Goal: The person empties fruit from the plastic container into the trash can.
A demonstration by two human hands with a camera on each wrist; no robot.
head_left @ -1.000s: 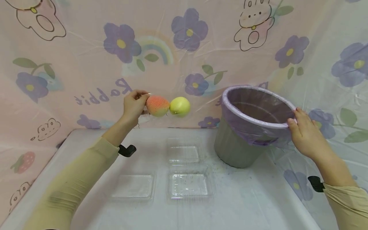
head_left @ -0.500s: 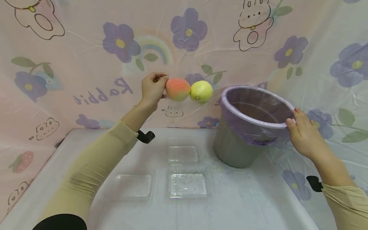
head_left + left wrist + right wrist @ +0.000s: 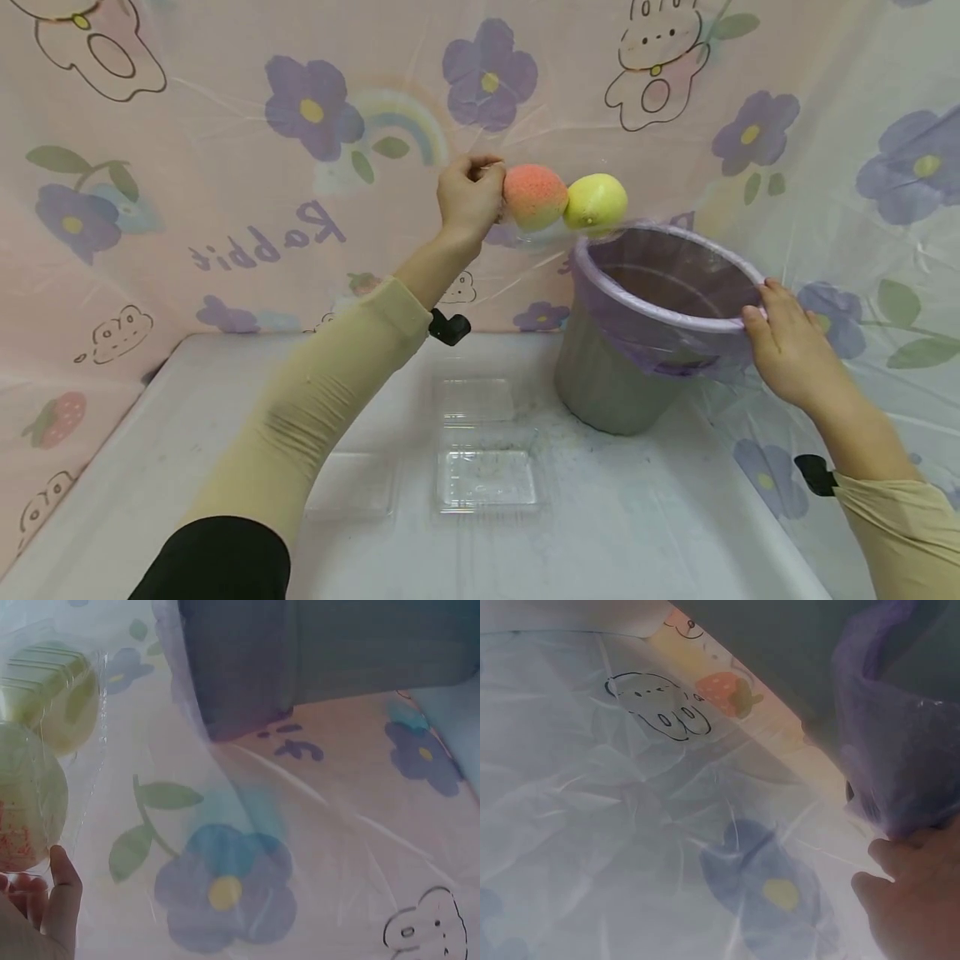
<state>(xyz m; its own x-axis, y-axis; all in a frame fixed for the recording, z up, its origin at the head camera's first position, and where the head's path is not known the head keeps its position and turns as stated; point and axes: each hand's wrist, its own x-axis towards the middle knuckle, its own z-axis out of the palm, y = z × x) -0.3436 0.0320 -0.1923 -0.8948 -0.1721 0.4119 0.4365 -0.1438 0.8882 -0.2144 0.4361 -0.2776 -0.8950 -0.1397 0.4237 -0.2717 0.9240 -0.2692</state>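
Observation:
My left hand pinches the edge of a clear plastic container holding a red-and-green peach and a yellow lemon. Ridged clear plastic covers the fruit in the left wrist view. The container is up in the air, its lemon end by the far left rim of a grey trash bin. A purple bag lines the bin and folds over its rim. On the bin's right side, my right hand grips the bagged rim, thumb and fingers over the edge.
Several clear plastic containers rest on the white table: one at the back, another in front of it, and a third to the left, partly behind my left sleeve. A patterned sheet hangs behind the table.
My left hand has carried the container with the peach and lemon right and upward, from left of centre to the bin's rim. My right hand stays on the bin.

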